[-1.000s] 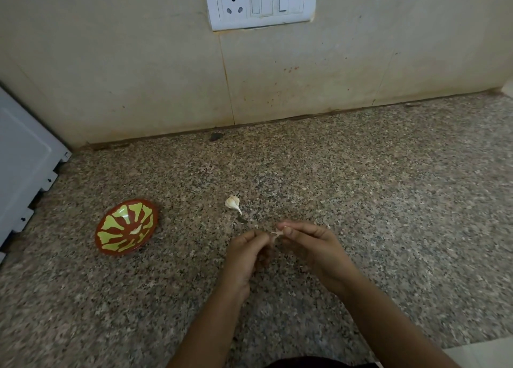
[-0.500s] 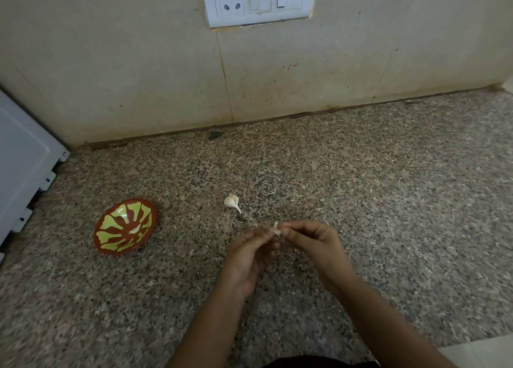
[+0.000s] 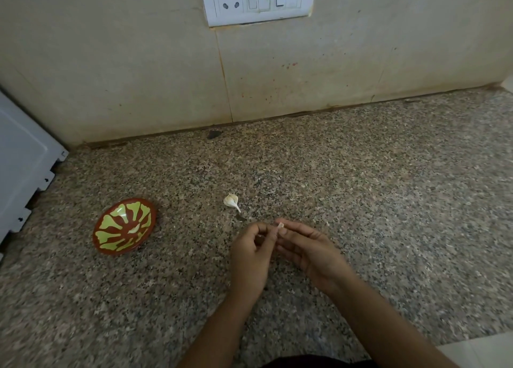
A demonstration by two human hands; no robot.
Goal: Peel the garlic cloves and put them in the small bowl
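We pinch a small garlic clove (image 3: 280, 225) between the curled fingertips of our left hand (image 3: 251, 259) and our right hand (image 3: 311, 252), both held just over the worktop (image 3: 388, 187). A loose clove (image 3: 231, 201) lies on the worktop near our hands, at eleven o'clock from them. The bowl (image 3: 124, 226) sits well apart at nine o'clock, with a pale clove (image 3: 135, 229) inside it.
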